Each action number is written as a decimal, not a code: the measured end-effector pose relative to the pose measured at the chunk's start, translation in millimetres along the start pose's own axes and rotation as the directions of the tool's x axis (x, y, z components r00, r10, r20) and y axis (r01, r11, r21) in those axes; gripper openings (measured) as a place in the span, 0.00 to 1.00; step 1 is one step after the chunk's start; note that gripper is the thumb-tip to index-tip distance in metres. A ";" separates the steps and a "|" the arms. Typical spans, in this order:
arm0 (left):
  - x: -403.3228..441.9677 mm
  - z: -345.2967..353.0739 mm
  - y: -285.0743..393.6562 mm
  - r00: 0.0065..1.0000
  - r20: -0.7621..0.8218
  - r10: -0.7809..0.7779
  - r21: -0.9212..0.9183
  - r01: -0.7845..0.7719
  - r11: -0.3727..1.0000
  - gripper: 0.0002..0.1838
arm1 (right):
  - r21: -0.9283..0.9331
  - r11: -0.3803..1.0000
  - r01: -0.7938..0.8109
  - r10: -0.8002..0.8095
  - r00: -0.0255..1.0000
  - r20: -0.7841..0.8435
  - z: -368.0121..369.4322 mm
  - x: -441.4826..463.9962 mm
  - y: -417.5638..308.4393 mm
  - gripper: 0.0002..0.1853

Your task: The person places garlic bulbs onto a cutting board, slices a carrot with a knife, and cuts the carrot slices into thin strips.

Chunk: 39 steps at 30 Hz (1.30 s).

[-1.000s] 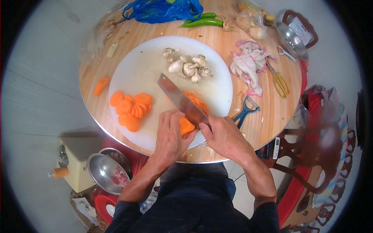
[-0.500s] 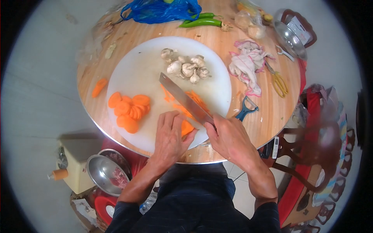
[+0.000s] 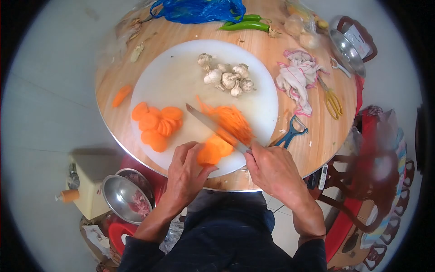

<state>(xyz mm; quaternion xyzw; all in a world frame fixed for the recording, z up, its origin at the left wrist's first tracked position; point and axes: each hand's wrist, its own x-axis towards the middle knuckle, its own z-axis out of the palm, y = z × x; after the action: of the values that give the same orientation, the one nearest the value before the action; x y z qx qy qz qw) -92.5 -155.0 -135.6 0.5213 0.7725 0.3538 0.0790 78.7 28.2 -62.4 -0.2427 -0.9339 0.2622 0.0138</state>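
Note:
My right hand (image 3: 276,170) is wrapped round the handle of a kitchen knife (image 3: 210,124), its blade slanting up and left across the white cutting board (image 3: 158,77). Under the blade's right side lies a pile of carrot shreds (image 3: 233,122). Fanned-out carrot slices (image 3: 217,147) rest just below the blade. At their left edge is my left hand (image 3: 185,172), thumb and fingers apart, close to or touching the nearest slice. More round carrot slices (image 3: 156,127) are heaped at the board's left. Several garlic bulbs (image 3: 229,79) sit near its far side.
Right of the board lie a peeler (image 3: 292,133), a pink-edged cloth (image 3: 297,79) and yellow-handled scissors (image 3: 333,104). Green peppers (image 3: 247,26) and a blue plastic bag (image 3: 197,11) are at the back. A carrot piece (image 3: 121,96) lies left. Below the table stands a metal bowl (image 3: 118,195) with meat.
The carrot slices under my left hand have spread out flat, and that hand has drawn back left and down. The knife has moved lower beside the shreds. The whole view has shifted slightly.

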 end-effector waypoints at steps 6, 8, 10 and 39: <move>9.7 5.1 7.8 0.997 -0.059 0.041 -0.028 -0.043 0.999 0.41 | -0.029 1.000 0.002 -0.002 1.000 0.014 -2.8 -0.6 -3.1 0.12; 14.1 0.9 12.4 0.996 -0.066 0.057 0.020 -0.055 0.998 0.41 | -0.024 1.000 0.002 -0.002 1.000 0.012 -2.4 -1.8 -2.6 0.12; 13.0 2.3 11.5 0.995 -0.075 0.067 0.072 -0.062 0.996 0.42 | -0.013 1.000 -0.011 0.011 1.000 0.013 -1.8 -3.0 -2.8 0.12; 34.5 24.7 -2.3 0.926 -0.122 0.357 -0.031 -0.363 0.931 0.15 | -0.020 1.000 -0.018 0.017 0.998 -0.052 -3.7 -8.3 -11.0 0.10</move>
<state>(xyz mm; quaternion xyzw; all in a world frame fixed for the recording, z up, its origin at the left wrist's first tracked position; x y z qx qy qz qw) -97.4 -114.3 -146.7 0.6309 0.6574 0.4118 -0.0179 81.6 18.0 -52.8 -0.2577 -0.9338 0.2461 0.0333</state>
